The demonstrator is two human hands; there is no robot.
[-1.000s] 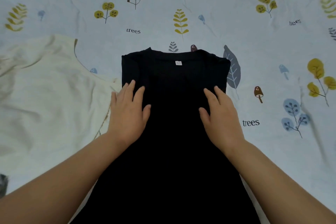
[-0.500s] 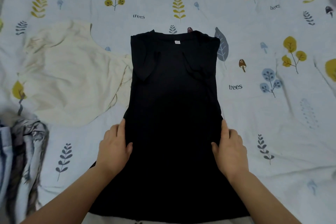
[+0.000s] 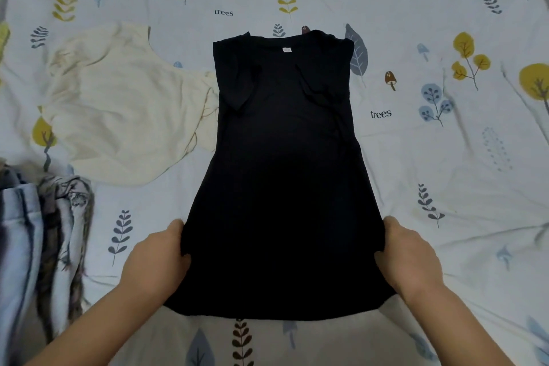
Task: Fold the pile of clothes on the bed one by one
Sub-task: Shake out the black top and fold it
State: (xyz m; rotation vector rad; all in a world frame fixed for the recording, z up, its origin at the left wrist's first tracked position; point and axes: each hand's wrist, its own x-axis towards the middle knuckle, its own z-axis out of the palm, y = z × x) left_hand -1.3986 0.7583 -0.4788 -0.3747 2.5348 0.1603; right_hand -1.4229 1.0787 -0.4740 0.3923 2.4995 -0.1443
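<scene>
Black dress mid-fold at frame centre, sleeves tucked in. Left hand, right hand pinched side edges near hem. Next, probably: lift hem toward collar.

Black dress: soft cloth, matt, smooth, no shine. Cream top: thin cloth, crinkly (faint brownish marks). Bed sheet: smooth printed cloth, few creases. Striped clothes: rumpled cloth, blue-grey. Small white tag on dress: cloth or paper, cannot tell.
</scene>
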